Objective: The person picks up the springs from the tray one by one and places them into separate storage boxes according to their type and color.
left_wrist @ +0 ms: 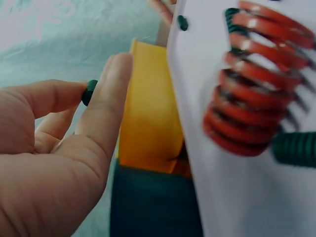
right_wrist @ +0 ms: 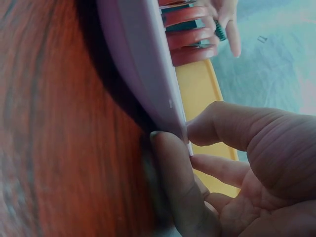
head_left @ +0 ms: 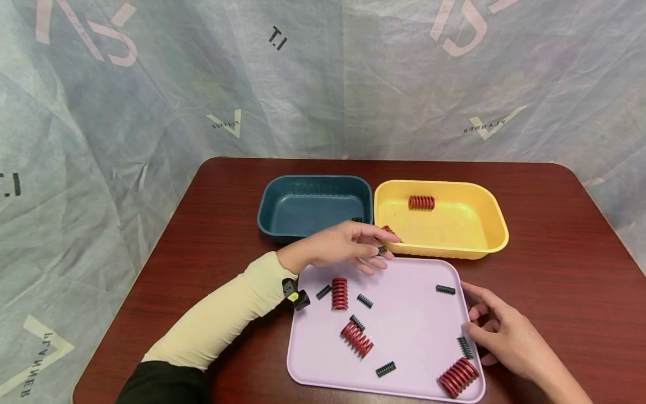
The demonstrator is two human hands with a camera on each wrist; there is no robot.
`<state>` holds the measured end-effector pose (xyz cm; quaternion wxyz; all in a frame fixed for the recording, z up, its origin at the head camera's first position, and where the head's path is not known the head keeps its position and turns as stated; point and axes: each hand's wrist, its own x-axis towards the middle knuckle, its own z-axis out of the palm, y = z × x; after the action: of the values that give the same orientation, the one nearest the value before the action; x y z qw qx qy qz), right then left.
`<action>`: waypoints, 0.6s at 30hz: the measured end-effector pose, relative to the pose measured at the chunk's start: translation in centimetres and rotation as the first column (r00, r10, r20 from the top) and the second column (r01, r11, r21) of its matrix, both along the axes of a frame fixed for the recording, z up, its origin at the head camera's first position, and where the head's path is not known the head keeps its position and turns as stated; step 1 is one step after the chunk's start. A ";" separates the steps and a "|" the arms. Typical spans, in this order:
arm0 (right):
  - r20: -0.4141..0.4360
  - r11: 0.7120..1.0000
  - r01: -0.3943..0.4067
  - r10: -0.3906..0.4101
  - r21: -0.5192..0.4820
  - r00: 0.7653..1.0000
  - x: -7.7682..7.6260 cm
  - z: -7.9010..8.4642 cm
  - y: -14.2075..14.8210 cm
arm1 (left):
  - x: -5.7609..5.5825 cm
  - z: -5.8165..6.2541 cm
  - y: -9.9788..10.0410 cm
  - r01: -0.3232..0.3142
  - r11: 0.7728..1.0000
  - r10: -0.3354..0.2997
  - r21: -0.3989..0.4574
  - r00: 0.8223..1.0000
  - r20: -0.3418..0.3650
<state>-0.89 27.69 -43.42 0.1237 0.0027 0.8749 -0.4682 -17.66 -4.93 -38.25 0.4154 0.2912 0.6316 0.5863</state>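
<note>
My left hand (head_left: pixel 343 245) pinches a small dark green coil spring (head_left: pixel 382 249) between thumb and fingers, above the far edge of the lilac tray (head_left: pixel 414 320). The left wrist view shows that spring (left_wrist: pixel 90 92) at the fingertips. At the tray's right side, my right hand (head_left: pixel 510 334) grips the rim; in the right wrist view the thumb is on one side of the tray edge (right_wrist: pixel 173 94) and a finger on the other. Lying on the tray are thick red springs (head_left: pixel 340 293), one of them (head_left: pixel 458 377) in the near right corner, and several small green springs (head_left: pixel 386 368).
Behind the tray stand a dark blue bin (head_left: pixel 313 233) and, right beside it, a yellow bin (head_left: pixel 454 248). Red springs (head_left: pixel 421 202) lie in the yellow bin. A green spring (head_left: pixel 356 219) shows in the blue bin's near right corner. A fabric sheet hangs behind the wooden table (head_left: pixel 227 196).
</note>
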 end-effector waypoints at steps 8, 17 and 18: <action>0.016 1.000 0.006 -0.006 -0.001 1.000 0.0 0.1 0.0 | -1.5 1.7 -1.5 -0.049 0.997 0.043 0.065 0.995 0.089; 0.015 1.000 0.001 -0.001 -0.007 1.000 0.1 0.0 0.0 | -3.6 2.9 -3.7 -0.118 0.992 0.114 0.039 0.989 0.091; 0.012 1.000 0.001 -0.001 -0.006 1.000 0.1 0.0 0.0 | -3.8 3.0 -3.9 -0.125 0.991 0.122 0.035 0.988 0.095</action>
<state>-0.78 27.67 -43.39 0.1289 0.0054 0.8727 -0.4709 -21.49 -8.87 -35.22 0.4012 0.2324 0.6162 0.6367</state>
